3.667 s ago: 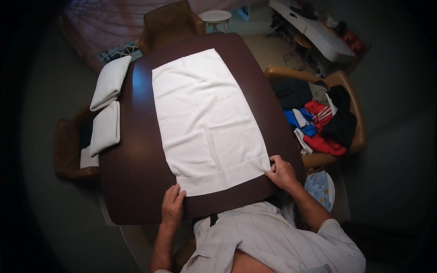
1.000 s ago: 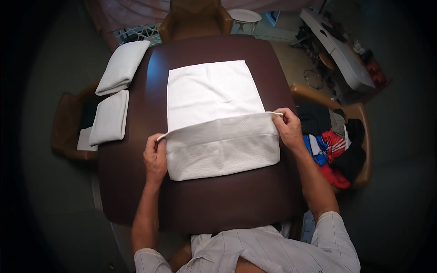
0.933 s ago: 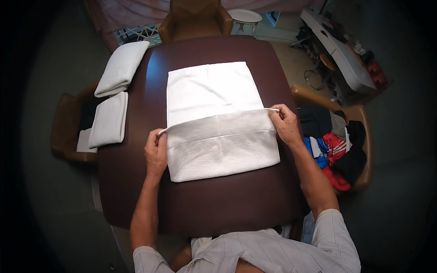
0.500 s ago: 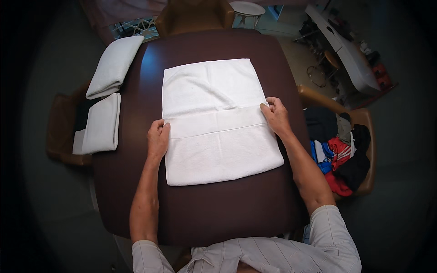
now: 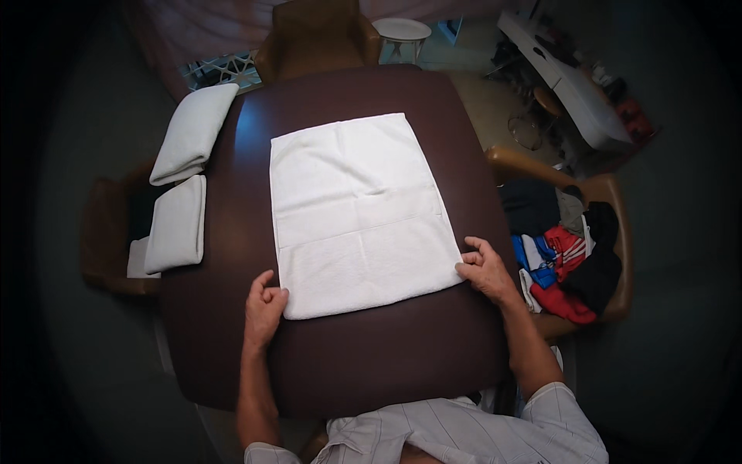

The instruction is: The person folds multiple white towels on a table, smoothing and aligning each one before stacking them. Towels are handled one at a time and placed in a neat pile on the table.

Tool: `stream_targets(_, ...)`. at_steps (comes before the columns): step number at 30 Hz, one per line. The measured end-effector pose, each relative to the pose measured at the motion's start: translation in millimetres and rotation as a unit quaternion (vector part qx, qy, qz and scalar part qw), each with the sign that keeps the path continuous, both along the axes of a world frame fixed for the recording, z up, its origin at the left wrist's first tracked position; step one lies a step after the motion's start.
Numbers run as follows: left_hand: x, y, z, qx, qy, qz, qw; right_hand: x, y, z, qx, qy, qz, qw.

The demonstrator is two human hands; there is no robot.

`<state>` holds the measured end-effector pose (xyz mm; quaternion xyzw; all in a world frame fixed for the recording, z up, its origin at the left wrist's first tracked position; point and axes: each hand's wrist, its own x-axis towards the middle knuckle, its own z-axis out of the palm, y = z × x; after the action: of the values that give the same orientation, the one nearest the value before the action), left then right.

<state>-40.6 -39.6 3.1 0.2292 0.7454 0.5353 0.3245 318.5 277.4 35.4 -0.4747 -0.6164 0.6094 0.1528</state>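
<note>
A white towel (image 5: 363,259) lies flat on the dark brown table (image 5: 386,348), its near part folded back over itself, with the folded edge toward me. A few soft wrinkles cross its far half. At the near left corner is my left hand (image 5: 264,315), thumb tip against the towel's edge and index finger apart from it. My right hand (image 5: 490,272) is at the near right corner. Its thumb touches the towel's side, while the fingers stretch out above the table. Neither hand grips the cloth.
Two folded white towels, one farther (image 5: 195,131) and one nearer (image 5: 176,224), lie at the table's left edge. Brown chairs stand left, right and at the far side (image 5: 309,39). Clothes (image 5: 564,247) are heaped on the right chair. A small white round table (image 5: 402,29) stands beyond.
Both hands have let go of the towel's sides at mid-length and moved toward me to its near corners. The folded-back band now lies flatter. The view has shifted slightly.
</note>
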Motion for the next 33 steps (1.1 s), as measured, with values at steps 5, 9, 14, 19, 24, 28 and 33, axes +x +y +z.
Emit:
stream_targets(5, 31, -10, 15, -0.003, -0.058, 0.021, 0.998, 4, -18, -24, 0.032, 0.021, -0.008, 0.999)
stream_targets(9, 40, -16, 2, -0.002, -0.005, 0.027, 1.0, 25, -24, -31, 0.073, 0.005, -0.007, 0.997)
stream_targets(14, 79, -52, 4, -0.034, 0.006, 0.016, 0.999, 71, -66, -33, 0.09, -0.019, -0.007, 0.996)
stream_targets(19, 126, -95, 8, -0.076, -0.025, 0.015, 0.997, 109, -108, -25, 0.095, -0.064, 0.002, 0.993)
stream_targets(24, 138, -112, 15, -0.105, -0.054, 0.025, 0.993, 130, -117, -20, 0.059, -0.072, 0.038, 0.995)
stream_targets(28, 110, -109, -11, -0.072, 0.081, 0.003, 0.994, 99, -97, -11, 0.247, -0.103, 0.015, 0.963)
stream_targets(33, 75, -39, 10, -0.114, 0.296, -0.009, 0.948, 26, -42, -20, 0.345, -0.071, 0.025, 0.936)
